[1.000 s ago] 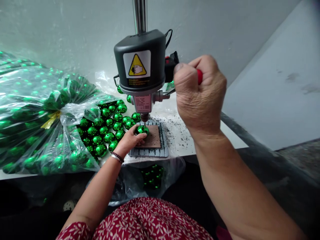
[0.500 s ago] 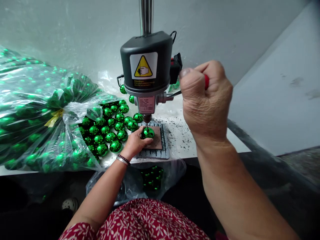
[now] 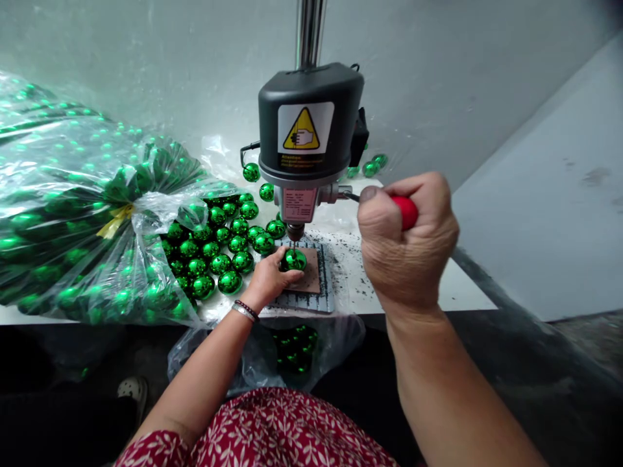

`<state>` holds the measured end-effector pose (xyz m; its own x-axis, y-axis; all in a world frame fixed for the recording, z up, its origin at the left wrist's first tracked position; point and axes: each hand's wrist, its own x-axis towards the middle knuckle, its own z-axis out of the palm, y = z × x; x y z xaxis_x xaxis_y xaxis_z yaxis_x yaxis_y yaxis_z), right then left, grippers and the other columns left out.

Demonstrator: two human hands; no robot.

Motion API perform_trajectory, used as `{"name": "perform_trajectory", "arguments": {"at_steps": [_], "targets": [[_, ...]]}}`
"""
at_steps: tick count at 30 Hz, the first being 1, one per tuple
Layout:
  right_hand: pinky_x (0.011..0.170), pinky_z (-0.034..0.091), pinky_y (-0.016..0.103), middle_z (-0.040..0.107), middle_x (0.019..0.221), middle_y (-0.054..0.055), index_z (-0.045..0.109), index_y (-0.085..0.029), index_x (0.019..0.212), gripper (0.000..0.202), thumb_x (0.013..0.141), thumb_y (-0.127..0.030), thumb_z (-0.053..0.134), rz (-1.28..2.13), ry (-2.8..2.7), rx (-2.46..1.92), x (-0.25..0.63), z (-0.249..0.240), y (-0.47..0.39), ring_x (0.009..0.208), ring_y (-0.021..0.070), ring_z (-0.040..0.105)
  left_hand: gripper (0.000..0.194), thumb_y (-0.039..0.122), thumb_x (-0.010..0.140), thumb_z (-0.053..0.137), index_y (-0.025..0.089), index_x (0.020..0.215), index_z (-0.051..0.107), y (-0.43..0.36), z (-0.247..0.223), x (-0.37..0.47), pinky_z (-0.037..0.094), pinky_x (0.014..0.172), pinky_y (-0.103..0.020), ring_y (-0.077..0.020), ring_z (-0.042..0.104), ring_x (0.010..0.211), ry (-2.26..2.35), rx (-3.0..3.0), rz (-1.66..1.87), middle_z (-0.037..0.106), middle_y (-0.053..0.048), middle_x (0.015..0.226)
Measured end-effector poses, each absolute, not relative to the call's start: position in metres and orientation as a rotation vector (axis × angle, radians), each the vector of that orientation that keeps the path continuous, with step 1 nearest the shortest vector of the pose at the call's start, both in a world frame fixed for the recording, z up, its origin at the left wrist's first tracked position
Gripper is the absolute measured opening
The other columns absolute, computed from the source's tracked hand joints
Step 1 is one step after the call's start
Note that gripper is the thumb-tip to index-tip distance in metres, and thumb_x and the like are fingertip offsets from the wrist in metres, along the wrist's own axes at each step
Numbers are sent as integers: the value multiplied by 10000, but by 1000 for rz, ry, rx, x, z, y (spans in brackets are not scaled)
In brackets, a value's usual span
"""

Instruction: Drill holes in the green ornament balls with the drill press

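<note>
Across a white tabletop (image 3: 464,295), glossy green balls (image 3: 220,263) are lying; the left hand (image 3: 267,279) is holding one shiny green ball (image 3: 295,260) on a brown board (image 3: 309,280) under a black drill press (image 3: 309,84); at the ball's two o'clock, the right hand (image 3: 409,243) is gripping a red knob (image 3: 407,213).

Pale clog (image 3: 130,388) below, grey wall (image 3: 433,71) behind

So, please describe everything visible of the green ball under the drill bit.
The green ball is round and mirror-glossy, perhaps plastic. It sits on the brown board, held from its left by the left hand. The drill bit reaches down to its top; whether it enters the ball is unclear.
</note>
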<state>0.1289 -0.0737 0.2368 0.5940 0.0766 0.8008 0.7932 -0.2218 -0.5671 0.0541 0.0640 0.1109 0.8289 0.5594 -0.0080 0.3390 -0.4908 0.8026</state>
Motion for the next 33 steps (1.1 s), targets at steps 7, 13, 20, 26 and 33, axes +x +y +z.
{"name": "perform_trajectory", "arguments": {"at_steps": [7, 13, 20, 26, 33], "targets": [[533, 331, 137, 428, 636, -27, 469, -141, 738, 237, 852, -346, 500, -852, -729, -1664, 126, 224, -72, 566, -6, 359, 642, 315, 704, 721, 152, 1305, 562, 61, 115, 53, 489, 825, -289, -205, 641, 862, 649, 2123, 295, 717, -45, 916], [520, 327, 137, 431, 613, -33, 464, -136, 730, 192, 833, -284, 530, -882, -726, -1607, 124, 214, -71, 542, -12, 366, 588, 327, 701, 722, 167, 1253, 597, 62, 113, 52, 488, 812, -272, -186, 637, 832, 622, 2103, 333, 714, -27, 911], [573, 365, 164, 487, 655, -19, 481, -144, 742, 201, 830, -317, 534, -894, -668, -1596, 122, 200, -70, 590, 11, 425, 628, 327, 700, 723, 156, 1286, 575, 62, 110, 52, 485, 852, -289, -202, 642, 865, 625, 2062, 330, 714, -48, 937], [594, 389, 181, 510, 685, -9, 493, -159, 757, 205, 835, -344, 535, -906, -653, -1599, 124, 189, -70, 615, 34, 447, 598, 327, 695, 724, 180, 1260, 594, 62, 107, 52, 483, 858, -306, -214, 641, 879, 587, 2046, 363, 714, -40, 929], [587, 383, 169, 517, 665, -12, 496, -141, 748, 195, 823, -316, 533, -903, -721, -1587, 121, 176, -73, 602, 27, 457, 573, 344, 701, 717, 179, 1237, 600, 62, 106, 51, 486, 791, -292, -201, 636, 805, 593, 2092, 381, 702, -31, 881]]}}
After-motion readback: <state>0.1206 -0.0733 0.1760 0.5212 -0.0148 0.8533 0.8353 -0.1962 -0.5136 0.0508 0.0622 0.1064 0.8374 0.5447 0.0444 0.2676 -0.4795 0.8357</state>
